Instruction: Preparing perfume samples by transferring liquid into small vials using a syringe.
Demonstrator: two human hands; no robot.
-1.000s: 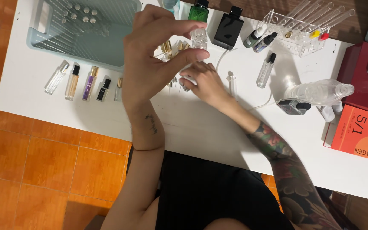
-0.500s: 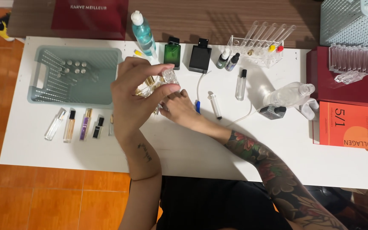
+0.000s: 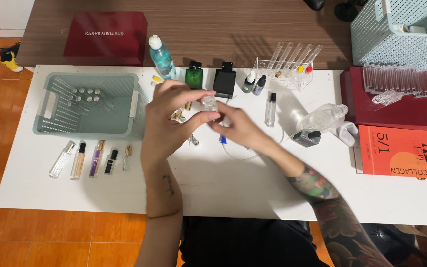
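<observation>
Two hands meet above the middle of a white table [image 3: 223, 188], which stands on an orange tiled floor [image 3: 50, 237] against a brown wooden surface [image 3: 223, 34] at its far side. The left hand [image 3: 166, 123] is raised, thumb and fingers pinched together on a small clear bottle [image 3: 209, 103]; the bottle sits at its fingertips, just above the right hand [image 3: 240, 131], whose fingers reach up and touch the bottle from below. How tightly the right hand is closed cannot be told. To the left lies a grey-green basket [image 3: 50, 106] holding small vials, and before it a row of slim sample bottles [image 3: 91, 159]. Behind the hands stand a green bottle [image 3: 193, 76], a black bottle [image 3: 224, 80] and a rack of clear tubes [image 3: 286, 71]. The held bottle is squat, colourless glass, see-through, with a short neck.
</observation>
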